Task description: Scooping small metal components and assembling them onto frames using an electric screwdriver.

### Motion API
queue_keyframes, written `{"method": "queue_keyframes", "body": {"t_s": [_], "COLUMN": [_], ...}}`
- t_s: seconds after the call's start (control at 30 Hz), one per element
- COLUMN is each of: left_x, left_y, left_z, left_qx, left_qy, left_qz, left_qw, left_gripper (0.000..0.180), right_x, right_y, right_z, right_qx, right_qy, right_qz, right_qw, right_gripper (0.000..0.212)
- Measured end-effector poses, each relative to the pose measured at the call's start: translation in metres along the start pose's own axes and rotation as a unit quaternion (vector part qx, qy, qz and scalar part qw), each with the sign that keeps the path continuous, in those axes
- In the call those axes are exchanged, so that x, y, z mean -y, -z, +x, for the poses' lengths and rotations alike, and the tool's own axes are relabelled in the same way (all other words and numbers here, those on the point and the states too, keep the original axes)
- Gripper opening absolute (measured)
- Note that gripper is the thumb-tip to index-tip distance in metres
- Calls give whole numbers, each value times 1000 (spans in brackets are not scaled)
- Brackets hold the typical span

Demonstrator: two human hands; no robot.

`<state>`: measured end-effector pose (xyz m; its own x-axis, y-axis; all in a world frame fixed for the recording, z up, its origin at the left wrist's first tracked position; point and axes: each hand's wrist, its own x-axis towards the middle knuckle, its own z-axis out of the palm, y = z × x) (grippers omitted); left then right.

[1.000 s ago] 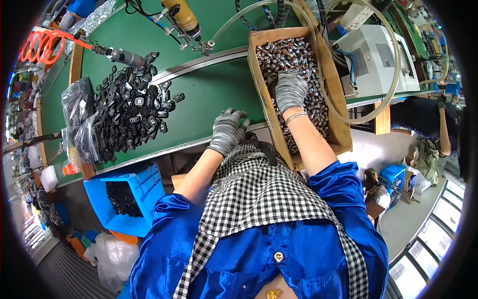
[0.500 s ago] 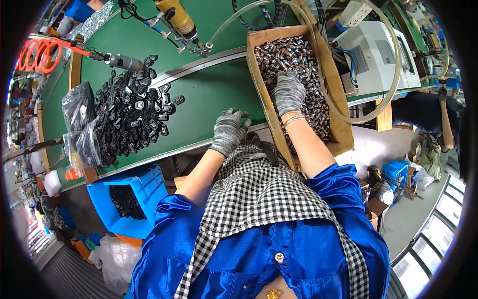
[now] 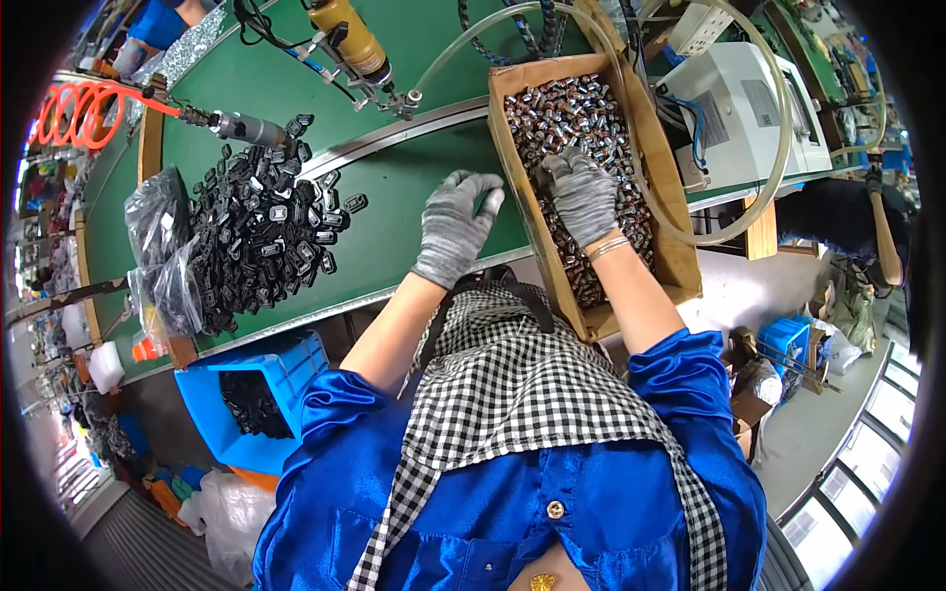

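Observation:
My right hand [image 3: 583,202], in a grey knit glove, is inside a long cardboard box [image 3: 512,163], over a heap of small cylindrical metal parts [image 3: 567,103]. Its fingers are bent and drawn together at the parts; whatever they grip is hidden. Above the green bench, left of the box, hovers my left hand [image 3: 455,225], gloved the same way. Its fingers curve forward and the thumb stands apart from them, with nothing visible between. A pile of small black plastic housings [image 3: 266,222] lies farther left on the bench.
A yellow-bodied pneumatic tool [image 3: 350,44] hangs over the bench, and a grey air screwdriver [image 3: 246,128] on a coiled orange hose reaches the black pile. Clear tubing [image 3: 788,128] loops past a white machine [image 3: 739,108]. Below the bench edge stands a blue bin [image 3: 296,369] holding black parts.
My left hand has risen from the bench's near edge, and its thumb has spread away from the fingers. My right hand has shifted slightly right and nearer me within the box.

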<state>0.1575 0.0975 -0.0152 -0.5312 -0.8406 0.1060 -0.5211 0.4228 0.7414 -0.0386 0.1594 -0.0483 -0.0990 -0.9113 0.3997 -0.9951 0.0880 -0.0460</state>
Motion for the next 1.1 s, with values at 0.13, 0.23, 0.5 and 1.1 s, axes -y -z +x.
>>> {"method": "queue_keyframes", "body": {"t_s": [0.13, 0.23, 0.5, 1.1], "left_x": [-26, -40, -60, -93], "left_y": [-3, 0, 12, 24], "left_z": [24, 39, 40, 48], "left_qx": [1, 46, 197, 325], "left_qy": [30, -3, 68, -1], "left_qz": [-174, -225, -395, -79], "left_qw": [984, 973, 894, 942], "left_gripper": [18, 20, 24, 20], "right_x": [-3, 1, 6, 48], "right_y": [39, 68, 86, 104], "right_z": [4, 7, 1, -39], "right_qx": [-34, -33, -123, -128], "right_qy": [76, 100, 111, -269], "right_qz": [61, 95, 165, 444], "right_qw": [995, 990, 972, 845], "right_gripper": [15, 16, 23, 22]}}
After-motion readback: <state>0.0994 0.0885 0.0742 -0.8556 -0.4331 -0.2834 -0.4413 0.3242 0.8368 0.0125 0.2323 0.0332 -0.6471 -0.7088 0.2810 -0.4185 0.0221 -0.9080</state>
